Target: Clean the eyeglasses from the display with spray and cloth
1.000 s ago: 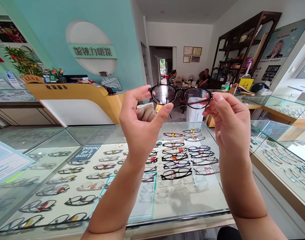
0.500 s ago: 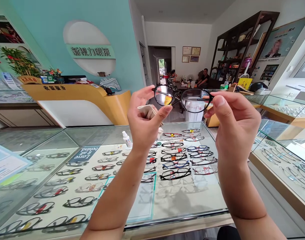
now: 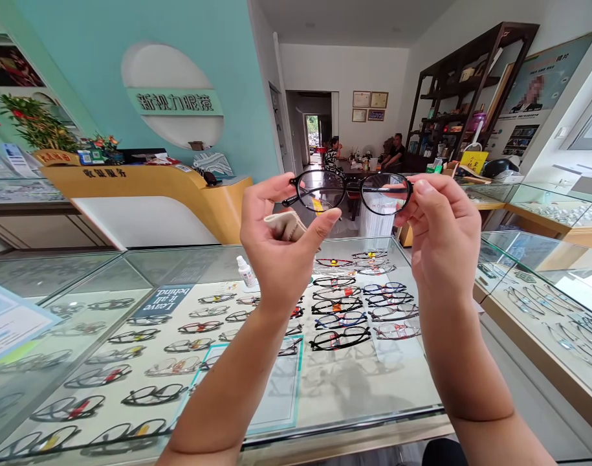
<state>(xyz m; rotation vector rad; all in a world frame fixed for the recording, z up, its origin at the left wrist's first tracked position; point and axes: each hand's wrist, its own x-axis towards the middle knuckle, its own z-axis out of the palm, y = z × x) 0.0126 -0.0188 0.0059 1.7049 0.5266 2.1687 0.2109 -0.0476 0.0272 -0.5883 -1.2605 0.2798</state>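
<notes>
Black round-rimmed eyeglasses [image 3: 352, 186] are held up level above the display case, lenses facing me. My right hand [image 3: 441, 226] pinches their right end between thumb and fingers. My left hand [image 3: 276, 243] has its fingertips at the left end, by the hinge, with its thumb standing apart below the left lens. A beige folded cloth [image 3: 286, 226] is tucked in the curled fingers of my left hand. Under my hands, rows of eyeglass frames [image 3: 339, 338] lie in the glass display case [image 3: 344, 388]. My left forearm covers some of them.
A small white bottle [image 3: 246, 270] stands on the case behind my left arm. A second glass case [image 3: 543, 343] runs along the right. Beyond are a wooden counter [image 3: 145, 184], a dark shelf [image 3: 470, 84] and two people seated at a table.
The eyeglasses have turned from tilted to nearly level, facing me more squarely. My right hand has moved a little left, and my left hand slightly left and down.
</notes>
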